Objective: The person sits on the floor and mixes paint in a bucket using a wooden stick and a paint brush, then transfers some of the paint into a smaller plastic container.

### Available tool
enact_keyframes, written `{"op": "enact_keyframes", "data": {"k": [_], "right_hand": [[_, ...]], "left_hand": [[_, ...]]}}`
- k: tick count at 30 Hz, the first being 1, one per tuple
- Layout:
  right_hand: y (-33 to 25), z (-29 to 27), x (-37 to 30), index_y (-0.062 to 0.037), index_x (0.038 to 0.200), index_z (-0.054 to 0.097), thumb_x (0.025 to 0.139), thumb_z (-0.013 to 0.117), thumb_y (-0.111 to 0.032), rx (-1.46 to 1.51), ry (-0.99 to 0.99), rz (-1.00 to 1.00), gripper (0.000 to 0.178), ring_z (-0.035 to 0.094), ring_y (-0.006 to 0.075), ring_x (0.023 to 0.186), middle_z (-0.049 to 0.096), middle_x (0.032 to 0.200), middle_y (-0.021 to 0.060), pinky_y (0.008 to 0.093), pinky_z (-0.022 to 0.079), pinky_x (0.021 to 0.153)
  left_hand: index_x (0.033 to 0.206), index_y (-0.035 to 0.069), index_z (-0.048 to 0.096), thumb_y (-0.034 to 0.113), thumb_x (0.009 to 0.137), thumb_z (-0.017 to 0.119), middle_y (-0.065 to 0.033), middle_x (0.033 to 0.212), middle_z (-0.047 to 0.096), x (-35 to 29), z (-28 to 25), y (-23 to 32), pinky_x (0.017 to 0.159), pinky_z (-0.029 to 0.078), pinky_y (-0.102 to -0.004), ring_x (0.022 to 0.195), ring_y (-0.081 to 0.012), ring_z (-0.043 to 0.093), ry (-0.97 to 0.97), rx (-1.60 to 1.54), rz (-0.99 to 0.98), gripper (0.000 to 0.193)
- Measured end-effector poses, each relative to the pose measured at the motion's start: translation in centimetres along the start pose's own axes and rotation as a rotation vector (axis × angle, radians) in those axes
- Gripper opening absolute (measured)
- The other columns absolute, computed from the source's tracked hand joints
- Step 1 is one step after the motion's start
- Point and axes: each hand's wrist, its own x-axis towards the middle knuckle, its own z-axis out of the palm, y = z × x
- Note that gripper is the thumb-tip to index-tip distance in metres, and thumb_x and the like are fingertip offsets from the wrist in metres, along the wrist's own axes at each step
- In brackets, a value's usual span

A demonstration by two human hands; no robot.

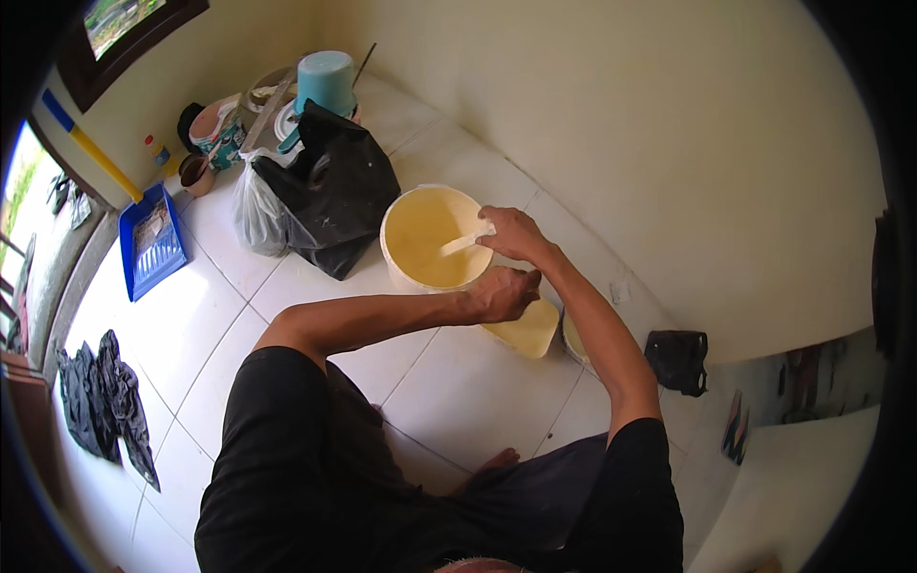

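Observation:
A white bucket (pixel 390 239) with pale yellow paint inside stands on the floor in front of me. My right hand (pixel 513 234) is closed around the end of a cream-coloured stick or spatula (pixel 465 242), which slants over the rim into the bucket. Just in front of the bucket, my left hand (pixel 503 293) is curled shut; what it grips is hidden behind its fingers. Below that hand shows a pale yellow, round-cornered container (pixel 527 331). Whether the hand holds its edge cannot be made out. Another round tub (pixel 574 336) is partly covered by my right forearm.
Left of the bucket sit a black plastic bag (pixel 334 191), a clear bag (pixel 256 215) and a turquoise pail (pixel 326 81) among other tubs. A blue dustpan (pixel 153 248) lies farther left, near crumpled black plastic (pixel 105 401). A black object (pixel 676 361) lies at right, near the wall.

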Motion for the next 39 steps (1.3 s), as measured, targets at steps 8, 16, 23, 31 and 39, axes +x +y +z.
{"op": "enact_keyframes", "data": {"k": [8, 16, 23, 31, 39], "right_hand": [[5.5, -2.6, -8.7, -0.0021, 0.126, 0.062, 0.081, 0.068, -0.016, 0.027, 0.298, 0.143, 0.047, 0.064, 0.0367, 0.108, 0.064, 0.123, 0.0212, 0.0432, 0.052, 0.094], [5.8, 2.3, -17.7, -0.0011, 0.114, 0.073, 0.081, 0.079, -0.029, 0.511, 0.209, 0.146, 0.044, 0.068, 0.0305, 0.095, 0.071, 0.104, 0.0174, 0.0389, 0.054, 0.086], [6.5, 6.2, -19.5, -0.0024, 0.1, 0.076, 0.08, 0.08, -0.033, 0.712, 0.425, 0.194, 0.037, 0.068, 0.0328, 0.085, 0.071, 0.09, 0.0168, 0.0406, 0.053, 0.079], [8.5, 9.1, -20.5, 0.001, 0.084, 0.073, 0.081, 0.079, -0.03, 0.55, 0.667, 0.215, 0.031, 0.067, 0.0348, 0.072, 0.07, 0.081, 0.0166, 0.0437, 0.052, 0.07], [8.7, 15.5, -22.9, -0.0004, 0.094, 0.069, 0.092, 0.075, -0.024, 0.991, 1.108, 0.642, 0.025, 0.068, 0.0205, 0.064, 0.071, 0.074, 0.0091, 0.0338, 0.054, 0.065]], "left_hand": [[0.097, 0.004, 0.061, 0.019, 0.091, 0.07, -0.0191, 0.082, 0.07, 1.2, -0.2, -0.8, 0.067, 0.054, -0.0469, 0.076, -0.0406, 0.069, 0.087, 0.019, -0.065, 0.019], [0.096, 0.001, 0.061, 0.014, 0.093, 0.069, -0.0176, 0.082, 0.071, 3.8, -1.4, 3.0, 0.063, 0.054, -0.0406, 0.071, -0.0344, 0.07, 0.005, 0.092, -0.022, 0.015], [0.098, 0.001, 0.062, 0.013, 0.094, 0.068, -0.0171, 0.083, 0.071, 4.7, 0.6, 4.9, 0.064, 0.053, -0.0415, 0.072, -0.0341, 0.07, -0.142, 0.112, -0.072, 0.014], [0.097, 0.001, 0.063, 0.027, 0.092, 0.074, -0.0159, 0.077, 0.069, 5.8, 2.8, 6.3, 0.061, 0.051, -0.0398, 0.063, -0.0276, 0.067, 0.103, 0.232, 0.011, 0.029], [0.108, 0.001, 0.063, 0.039, 0.1, 0.062, -0.0162, 0.091, 0.066, -4.2, 13.7, 4.0, 0.071, 0.048, -0.0446, 0.078, -0.0314, 0.061, 0.907, 0.06, -0.722, 0.039]]}}
